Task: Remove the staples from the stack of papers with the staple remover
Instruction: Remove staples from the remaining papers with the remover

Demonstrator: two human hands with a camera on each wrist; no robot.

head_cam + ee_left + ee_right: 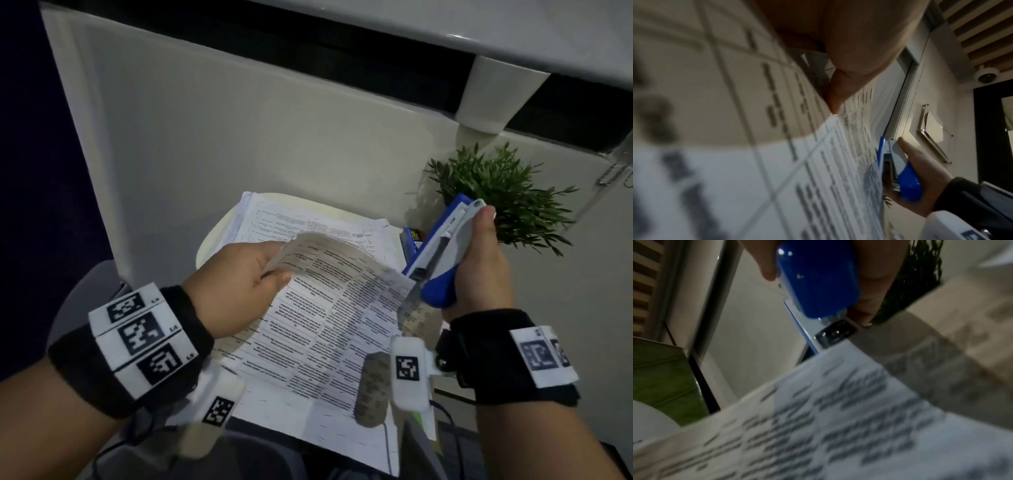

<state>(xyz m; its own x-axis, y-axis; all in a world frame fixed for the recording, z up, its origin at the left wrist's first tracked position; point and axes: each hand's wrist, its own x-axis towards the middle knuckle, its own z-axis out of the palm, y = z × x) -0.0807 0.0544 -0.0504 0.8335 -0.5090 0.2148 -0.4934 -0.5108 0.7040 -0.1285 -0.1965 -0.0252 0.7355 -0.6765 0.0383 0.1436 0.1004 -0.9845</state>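
In the head view my left hand (263,265) pinches the upper left edge of a printed set of papers (329,308) and lifts it so the sheets curl. My right hand (479,263) grips a blue and white staple remover (442,253), thumb along its top. The tool's metal nose meets the right corner of the lifted sheets. A thicker stack of papers (308,219) lies behind on the table. The left wrist view shows the papers (735,162) close up with the staple remover (904,175) at their edge. In the right wrist view the staple remover (818,280) sits above the blurred papers (838,426). No staple can be made out.
A small green plant (503,198) stands just behind my right hand, with a small blue box (412,236) beside it. A white partition wall (239,120) rises behind the table, under a white shelf (513,31). More sheets (308,421) and cables lie near my wrists.
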